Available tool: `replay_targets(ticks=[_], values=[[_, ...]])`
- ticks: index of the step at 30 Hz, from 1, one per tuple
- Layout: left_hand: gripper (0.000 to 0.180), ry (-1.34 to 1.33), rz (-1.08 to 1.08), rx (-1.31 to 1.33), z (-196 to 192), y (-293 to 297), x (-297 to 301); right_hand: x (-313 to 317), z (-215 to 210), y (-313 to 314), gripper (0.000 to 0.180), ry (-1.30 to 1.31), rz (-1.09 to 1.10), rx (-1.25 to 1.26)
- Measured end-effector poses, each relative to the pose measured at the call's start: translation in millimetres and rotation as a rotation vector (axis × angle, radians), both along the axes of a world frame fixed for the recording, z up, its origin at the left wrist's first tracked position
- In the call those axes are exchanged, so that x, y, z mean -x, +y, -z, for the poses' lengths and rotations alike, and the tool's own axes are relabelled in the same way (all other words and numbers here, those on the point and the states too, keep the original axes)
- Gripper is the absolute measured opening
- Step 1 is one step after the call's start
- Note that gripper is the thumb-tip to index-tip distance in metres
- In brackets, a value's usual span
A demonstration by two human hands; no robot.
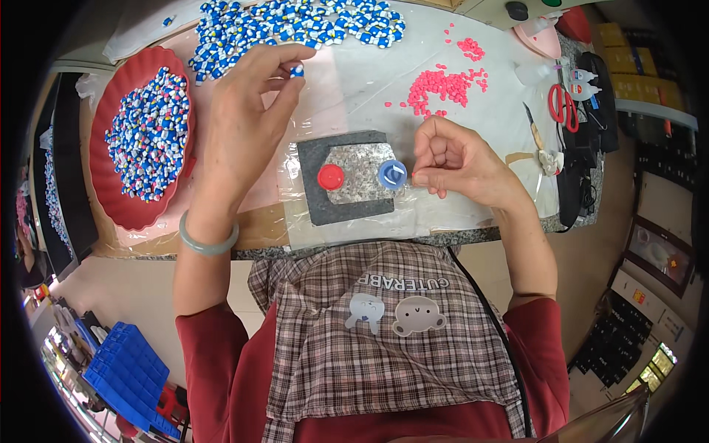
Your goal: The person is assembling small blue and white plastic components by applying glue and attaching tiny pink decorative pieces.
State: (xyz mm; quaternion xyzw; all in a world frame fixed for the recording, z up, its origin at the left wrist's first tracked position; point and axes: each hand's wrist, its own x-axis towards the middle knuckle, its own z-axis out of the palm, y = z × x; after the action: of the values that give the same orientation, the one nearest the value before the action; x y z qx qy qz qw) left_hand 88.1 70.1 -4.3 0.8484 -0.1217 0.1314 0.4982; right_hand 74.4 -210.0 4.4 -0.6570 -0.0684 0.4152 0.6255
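Note:
My left hand is raised over the left part of the table, pinching a small blue-and-white piece between thumb and fingertips. My right hand has its thumb and forefinger pressed together beside a small blue cap; whatever they hold is too small to make out. The blue cap and a red cap sit at opposite ends of a speckled metal plate, which lies on a dark grey slab in front of me.
On the left stands a red scalloped tray full of small blue-and-white pieces. More such pieces are heaped at the back, and small pink pieces lie at the back right. Red scissors, a knife and glue bottles are at the right.

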Motion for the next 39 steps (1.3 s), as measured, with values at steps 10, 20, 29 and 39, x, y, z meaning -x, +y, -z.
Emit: replay_targets(ticks=[10, 20, 29, 39], values=[[0.029, 0.006, 0.013, -0.017, -13, 0, 26, 1, 3, 5, 0.032, -0.035, -0.017, 0.044], [0.022, 0.181, 0.093, 0.287, -6, -6, 38, 1, -2, 8, 0.034, -0.057, -0.032, 0.099], [0.018, 0.544, 0.227, 0.685, -11, -33, 58, 4, -25, 12, 0.035, -0.066, 0.055, -0.061], [0.021, 0.378, 0.265, 0.527, -4, -51, 64, 9, -33, 26, 0.032, -0.112, 0.13, -0.087]])
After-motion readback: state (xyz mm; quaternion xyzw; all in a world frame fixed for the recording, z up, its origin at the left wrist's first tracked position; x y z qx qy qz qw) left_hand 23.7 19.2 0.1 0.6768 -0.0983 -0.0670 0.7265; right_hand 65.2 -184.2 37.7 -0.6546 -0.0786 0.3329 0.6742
